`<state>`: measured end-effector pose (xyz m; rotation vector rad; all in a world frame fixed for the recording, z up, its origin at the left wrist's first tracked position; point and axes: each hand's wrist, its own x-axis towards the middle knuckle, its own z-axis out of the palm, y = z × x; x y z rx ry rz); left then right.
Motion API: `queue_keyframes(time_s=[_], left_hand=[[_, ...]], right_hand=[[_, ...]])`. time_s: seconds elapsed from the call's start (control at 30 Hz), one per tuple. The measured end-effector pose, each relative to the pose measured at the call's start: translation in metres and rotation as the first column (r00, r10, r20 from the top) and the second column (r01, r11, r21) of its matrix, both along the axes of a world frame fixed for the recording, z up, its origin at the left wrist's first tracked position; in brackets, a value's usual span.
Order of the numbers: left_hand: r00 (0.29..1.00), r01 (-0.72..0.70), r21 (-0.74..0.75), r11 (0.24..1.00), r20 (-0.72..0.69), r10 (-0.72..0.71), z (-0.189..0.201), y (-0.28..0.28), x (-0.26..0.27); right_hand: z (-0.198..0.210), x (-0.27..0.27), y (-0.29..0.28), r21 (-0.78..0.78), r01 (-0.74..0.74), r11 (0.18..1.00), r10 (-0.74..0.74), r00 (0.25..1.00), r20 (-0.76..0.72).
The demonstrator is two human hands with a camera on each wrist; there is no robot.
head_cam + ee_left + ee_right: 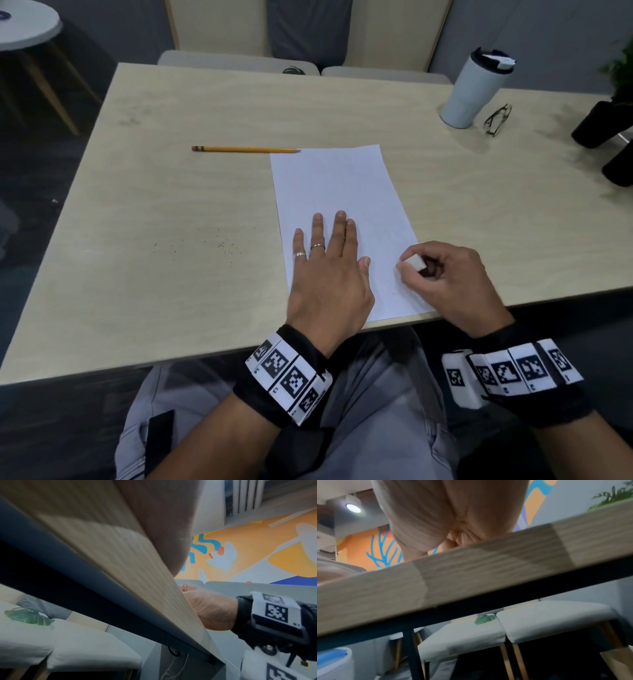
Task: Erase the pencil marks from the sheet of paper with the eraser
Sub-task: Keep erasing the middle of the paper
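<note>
The left hand (325, 274) lies flat with straight fingers on the sheet of paper (339, 192), near its bottom. The right hand (448, 274) has a pinch grip on the small white eraser (414, 263), right at the paper's right edge. A pencil (245, 149) lies on the worktop (171, 192), its tip touching the paper's top left corner.

office lounge: mural (257, 545), cushioned benches (553, 619)

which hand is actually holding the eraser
The right hand: its fingertips pinch the white eraser over the sheet of paper. The left hand lies flat, holding nothing.
</note>
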<state>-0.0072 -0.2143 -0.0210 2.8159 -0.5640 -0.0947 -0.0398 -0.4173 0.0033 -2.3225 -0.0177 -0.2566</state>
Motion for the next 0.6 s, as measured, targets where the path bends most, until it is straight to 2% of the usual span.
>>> queue_keyframes(time_s=[0.13, 0.17, 0.3, 0.47, 0.6], left_hand=[[1.0, 0.004, 0.019, 1.0, 0.01, -0.004, -0.001, 0.0, 0.0], [1.0, 0.006, 0.023, 1.0, 0.01, -0.006, -0.001, 0.0, 0.0], [1.0, 0.001, -0.002, 1.0, 0.005, -0.001, 0.0, 0.0, 0.0], [1.0, -0.002, 0.007, 1.0, 0.003, 0.002, 0.001, 0.0, -0.001], [1.0, -0.003, 0.004, 1.0, -0.002, 0.003, 0.001, 0.0, 0.0]], right_hand=[[0.002, -0.005, 0.03, -0.057, -0.141, 0.988, 0.142, 0.99, 0.002], [0.0, -0.004, 0.027, -0.053, -0.136, 0.989, 0.137, 0.991, 0.007], [-0.003, 0.001, -0.011, 0.006, 0.033, 0.999, -0.033, 0.999, -0.014], [-0.001, -0.003, 0.019, -0.021, -0.139, 0.99, 0.139, 0.99, -0.014], [-0.002, 0.001, -0.009, -0.005, -0.002, 1.0, 0.002, 1.0, -0.015]])
